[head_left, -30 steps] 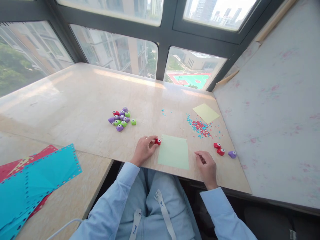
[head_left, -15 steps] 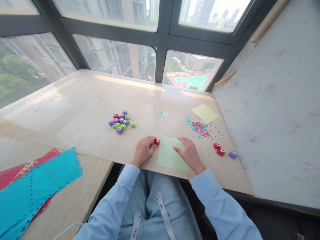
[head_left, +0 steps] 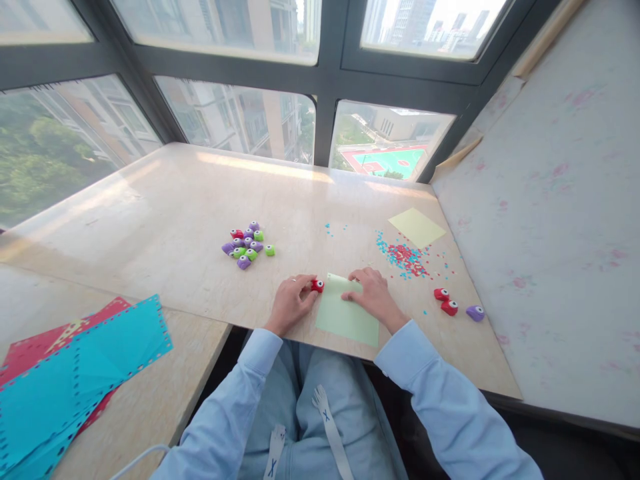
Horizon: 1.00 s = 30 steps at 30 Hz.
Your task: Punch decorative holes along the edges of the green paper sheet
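Observation:
My left hand (head_left: 291, 303) is closed on a small red craft punch (head_left: 318, 285), which sits at the left edge of a sheet of pale green paper (head_left: 349, 320). A few tiny holes show at the sheet's upper left corner. Over the upper right part of that paper is my right hand (head_left: 374, 297), its thumb apart from its bent fingers and nothing visible between them. Whether its fingertips press on the sheet I cannot tell.
Several purple, green and red punches (head_left: 244, 245) cluster at left. Red and blue confetti (head_left: 407, 259) lies right, by a yellow sheet (head_left: 418, 227). Two red punches (head_left: 445, 301) and a purple punch (head_left: 475, 313) stand near the wall. Blue punched paper (head_left: 100, 363) overlaps red paper (head_left: 30, 343).
My right hand has shifted slightly left over the green paper, its fingers more bent. My left hand keeps hold of the red punch. The whole view has shifted a little.

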Motion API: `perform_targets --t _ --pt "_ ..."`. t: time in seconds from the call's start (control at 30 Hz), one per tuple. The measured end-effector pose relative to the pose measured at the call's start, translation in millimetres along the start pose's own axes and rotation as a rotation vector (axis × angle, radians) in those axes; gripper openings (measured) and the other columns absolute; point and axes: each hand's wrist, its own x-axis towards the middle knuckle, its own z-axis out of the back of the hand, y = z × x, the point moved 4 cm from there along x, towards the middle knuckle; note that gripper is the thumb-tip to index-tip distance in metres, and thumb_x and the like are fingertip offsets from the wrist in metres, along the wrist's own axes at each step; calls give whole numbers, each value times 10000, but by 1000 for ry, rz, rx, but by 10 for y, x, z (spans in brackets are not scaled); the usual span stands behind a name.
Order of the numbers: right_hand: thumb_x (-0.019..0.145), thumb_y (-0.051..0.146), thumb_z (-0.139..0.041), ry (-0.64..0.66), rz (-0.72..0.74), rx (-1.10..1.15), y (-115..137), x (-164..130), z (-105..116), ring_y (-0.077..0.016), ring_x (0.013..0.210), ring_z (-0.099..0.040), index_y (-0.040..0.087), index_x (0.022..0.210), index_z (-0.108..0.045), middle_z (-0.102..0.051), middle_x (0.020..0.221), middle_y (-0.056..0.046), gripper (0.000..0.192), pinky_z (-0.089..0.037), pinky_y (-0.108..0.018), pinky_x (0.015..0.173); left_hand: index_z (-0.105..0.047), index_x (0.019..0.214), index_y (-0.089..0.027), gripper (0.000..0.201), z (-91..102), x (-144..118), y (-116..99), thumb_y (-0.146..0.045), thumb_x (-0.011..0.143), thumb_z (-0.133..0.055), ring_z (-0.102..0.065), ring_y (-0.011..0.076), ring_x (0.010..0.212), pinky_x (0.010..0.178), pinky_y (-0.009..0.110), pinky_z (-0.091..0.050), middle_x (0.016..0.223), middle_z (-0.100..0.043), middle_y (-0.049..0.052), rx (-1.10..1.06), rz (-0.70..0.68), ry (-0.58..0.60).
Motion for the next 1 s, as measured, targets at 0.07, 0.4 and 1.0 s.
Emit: perform_targets --t 0.07,0.4,1.0 --pt "736 340 -787 10 5 27 8 6 7 -264 1012 -528 227 921 -655 -616 1004 -60 254 -364 -374 837 -649 1125 -198 291 2 4 -7 -191 834 -631 -651 193 820 809 372 -504 1019 -721 57 3 -3 1" --pt "803 284 -714 16 40 178 58 -56 96 -227 950 -600 206 885 -623 -683 945 -33 145 -342 -386 878 -639 1117 -174 266 103 -73 -99 -201 858 -591 -563 103 677 733 289 -519 1104 -639 82 -100 -58 -181" --pt "818 503 -705 -146 164 315 11 -294 235 -279 1075 -623 234 1074 -659 -696 1096 -96 373 -424 -464 987 -725 829 -184 251 -137 -103 -527 -380 912 -591 -460 72 519 528 232 -420 847 -654 38 -301 140 -178"
